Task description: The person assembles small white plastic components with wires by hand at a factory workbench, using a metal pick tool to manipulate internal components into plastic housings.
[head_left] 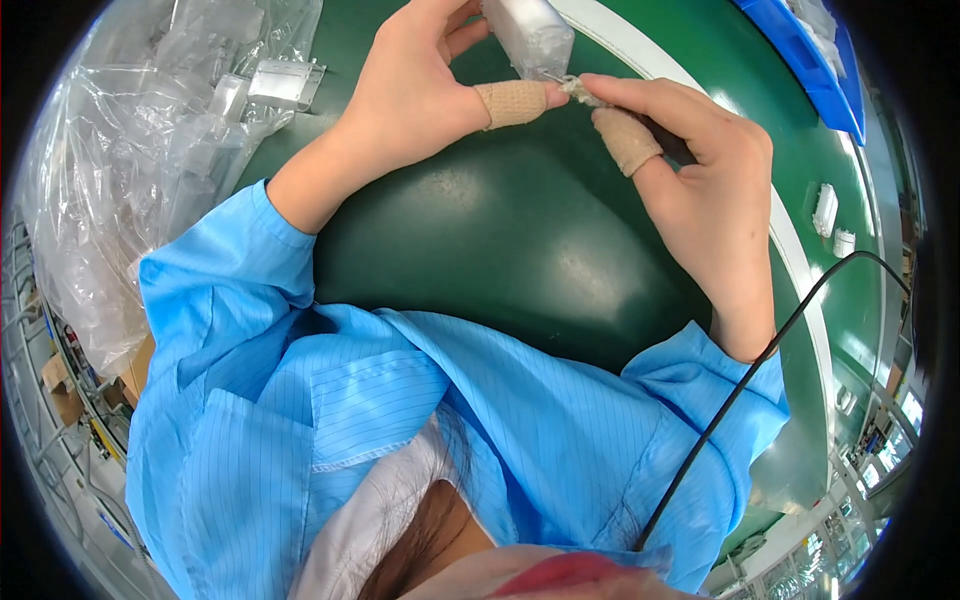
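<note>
Near the top edge, my left hand [415, 95] is closed on a pale, shiny, see-through box-shaped piece [533, 40]; some of its fingers are hidden behind it. A beige finger cover [512, 104] wraps the left thumb. My right hand [715, 150] pinches a small, frayed, off-white scrap [583, 92] against the lower end of the piece, close to the left thumb tip. It looks like cloth or fibre, but its kind is unclear. Another beige cover [627, 140] is on the right thumb. Both hands are over the green tabletop [470, 230].
At the left lies a large clear plastic bag [100, 200] of see-through pieces, with a small shiny box [286, 84] beside it. A blue bin [790, 40] stands at the upper right. Two small pale pieces [825, 210] lie beyond a white curved strip [815, 340]. A black cable [730, 405] crosses the right side.
</note>
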Demonstrator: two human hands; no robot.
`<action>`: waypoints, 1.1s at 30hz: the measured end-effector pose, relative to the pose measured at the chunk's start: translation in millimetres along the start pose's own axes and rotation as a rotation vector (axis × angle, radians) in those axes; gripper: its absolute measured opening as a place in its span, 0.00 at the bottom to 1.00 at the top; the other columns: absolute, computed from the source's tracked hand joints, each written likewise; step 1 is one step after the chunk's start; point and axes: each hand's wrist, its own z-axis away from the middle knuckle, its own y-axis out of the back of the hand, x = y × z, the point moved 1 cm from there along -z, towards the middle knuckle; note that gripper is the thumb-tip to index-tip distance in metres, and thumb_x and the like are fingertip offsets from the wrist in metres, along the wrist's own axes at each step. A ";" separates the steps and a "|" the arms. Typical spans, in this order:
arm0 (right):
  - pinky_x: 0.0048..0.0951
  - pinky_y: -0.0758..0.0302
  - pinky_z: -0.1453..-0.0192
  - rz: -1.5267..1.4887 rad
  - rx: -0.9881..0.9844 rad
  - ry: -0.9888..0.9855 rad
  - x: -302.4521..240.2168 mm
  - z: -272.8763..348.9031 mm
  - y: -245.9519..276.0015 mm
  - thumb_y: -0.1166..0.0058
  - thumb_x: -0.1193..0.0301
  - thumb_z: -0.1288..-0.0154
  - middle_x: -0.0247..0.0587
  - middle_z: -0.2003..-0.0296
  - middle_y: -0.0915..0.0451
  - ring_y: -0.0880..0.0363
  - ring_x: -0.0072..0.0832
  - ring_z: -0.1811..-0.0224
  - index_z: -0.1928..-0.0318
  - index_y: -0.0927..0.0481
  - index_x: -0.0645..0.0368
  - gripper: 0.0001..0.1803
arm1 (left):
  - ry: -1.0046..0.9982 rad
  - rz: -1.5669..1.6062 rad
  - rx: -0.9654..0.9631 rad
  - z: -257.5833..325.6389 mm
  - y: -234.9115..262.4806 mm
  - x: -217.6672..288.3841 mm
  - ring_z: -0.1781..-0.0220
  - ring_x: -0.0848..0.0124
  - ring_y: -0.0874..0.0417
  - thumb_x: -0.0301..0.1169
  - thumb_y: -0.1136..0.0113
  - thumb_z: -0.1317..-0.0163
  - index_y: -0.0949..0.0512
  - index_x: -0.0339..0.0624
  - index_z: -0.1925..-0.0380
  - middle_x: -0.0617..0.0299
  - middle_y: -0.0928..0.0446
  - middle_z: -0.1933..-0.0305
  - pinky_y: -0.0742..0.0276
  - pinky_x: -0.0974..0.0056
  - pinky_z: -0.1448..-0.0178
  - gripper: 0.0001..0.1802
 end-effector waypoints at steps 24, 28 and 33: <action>0.21 0.27 0.67 0.211 0.063 0.143 -13.5 -15.5 -10.3 0.41 0.81 0.41 0.39 0.73 0.21 0.25 0.23 0.74 0.56 0.16 0.58 0.12 | -0.003 0.093 0.031 -5.8 23.4 -1.5 0.45 0.72 0.29 0.18 0.28 0.54 0.37 0.43 0.42 0.61 0.33 0.49 0.33 0.66 0.38 0.39; 0.21 0.28 0.68 0.297 0.051 0.157 -18.7 -16.9 -12.6 0.41 0.81 0.41 0.39 0.74 0.22 0.26 0.24 0.75 0.56 0.16 0.58 0.12 | -0.025 0.032 0.023 -8.2 29.6 -6.5 0.43 0.72 0.29 0.20 0.27 0.54 0.36 0.43 0.42 0.61 0.33 0.48 0.32 0.66 0.38 0.38; 0.23 0.27 0.68 0.335 0.057 0.148 -24.5 -15.9 -18.6 0.41 0.81 0.42 0.41 0.73 0.22 0.24 0.26 0.74 0.56 0.16 0.58 0.12 | -0.126 -0.135 0.044 -4.4 29.2 1.6 0.43 0.72 0.29 0.21 0.28 0.54 0.34 0.41 0.43 0.61 0.34 0.45 0.30 0.66 0.39 0.37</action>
